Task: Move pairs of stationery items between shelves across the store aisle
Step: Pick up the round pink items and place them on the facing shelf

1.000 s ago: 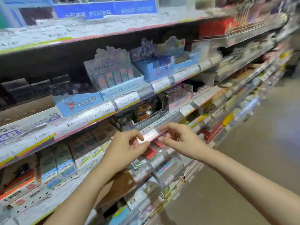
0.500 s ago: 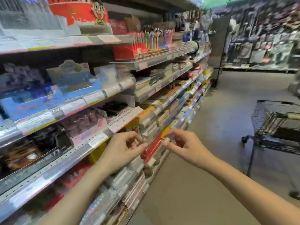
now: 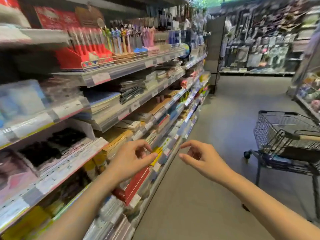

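Both hands are out in front with nothing in them. Left hand (image 3: 133, 161) is loosely curled, thumb and fingers apart, hovering in front of the lower shelf edge of the left shelving (image 3: 97, 78). Right hand (image 3: 199, 158) is the same, fingers relaxed and parted, out over the aisle floor (image 3: 216, 118).

Stationery is all on the shelves: pens (image 3: 119, 40) standing along the front rail of the upper shelf, notebooks (image 3: 103, 103) stacked on the middle shelf, a yellow pack (image 3: 156, 153) just beyond the left fingertips at the lower shelf's front edge. Opposite shelves (image 3: 310, 94) show at the far right edge. No pair picked yet, by the look of it.

Risks:
- Frame is heavily blurred (can't read any labels), so picking two mismatched items is easy.
- Shelf fronts are packed tight; pulling one pack could drag its neighbours off the edge.
- Shopping cart (image 3: 284, 135) is parked on the right side of the aisle, in the likely crossing path; clipping it with full hands could drop the pair.
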Available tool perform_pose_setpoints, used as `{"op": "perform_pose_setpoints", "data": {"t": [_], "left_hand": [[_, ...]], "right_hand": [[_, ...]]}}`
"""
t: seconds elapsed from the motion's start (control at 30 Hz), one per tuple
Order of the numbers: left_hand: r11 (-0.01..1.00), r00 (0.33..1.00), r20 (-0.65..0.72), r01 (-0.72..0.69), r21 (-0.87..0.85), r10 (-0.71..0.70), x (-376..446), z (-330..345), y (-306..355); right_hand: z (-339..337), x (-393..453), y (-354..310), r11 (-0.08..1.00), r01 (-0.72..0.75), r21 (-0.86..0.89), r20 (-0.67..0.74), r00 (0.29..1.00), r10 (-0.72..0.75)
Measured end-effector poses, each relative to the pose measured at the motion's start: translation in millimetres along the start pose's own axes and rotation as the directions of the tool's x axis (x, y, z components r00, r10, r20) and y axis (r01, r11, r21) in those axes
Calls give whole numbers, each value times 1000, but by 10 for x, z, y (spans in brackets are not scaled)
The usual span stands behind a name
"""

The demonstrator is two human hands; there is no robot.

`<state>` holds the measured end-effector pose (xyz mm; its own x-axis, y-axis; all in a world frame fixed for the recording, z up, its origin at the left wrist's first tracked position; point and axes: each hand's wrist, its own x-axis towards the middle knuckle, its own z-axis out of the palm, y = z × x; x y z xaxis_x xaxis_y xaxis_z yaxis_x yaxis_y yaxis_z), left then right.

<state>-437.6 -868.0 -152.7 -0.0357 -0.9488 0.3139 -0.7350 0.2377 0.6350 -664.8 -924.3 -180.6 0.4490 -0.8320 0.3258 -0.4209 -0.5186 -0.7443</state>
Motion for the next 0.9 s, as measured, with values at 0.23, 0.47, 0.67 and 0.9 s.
{"op": "perform_pose_setpoints", "data": {"t": [0.23,0.47,0.67,0.9], "left_hand": [[1000,1000,20,6,-17,-6,1658,316,-360],[1000,998,55,11,-7,-10,3085,732,-682],[997,997,32,73,25,-74,4248,1293,-919],[973,971,-77,231,31,-228,5435,1781,-1162]], "right_hand": [[-449,1417,691,1000,-12,-21,-8,1000,12],[-823,2588,1551,1000,-17,5,-36,999,17],[-1192,3665,2496,1000,4,7,-9,1000,-4],[-1549,5035,3500,998,55,-32,152,987,-50]]}}
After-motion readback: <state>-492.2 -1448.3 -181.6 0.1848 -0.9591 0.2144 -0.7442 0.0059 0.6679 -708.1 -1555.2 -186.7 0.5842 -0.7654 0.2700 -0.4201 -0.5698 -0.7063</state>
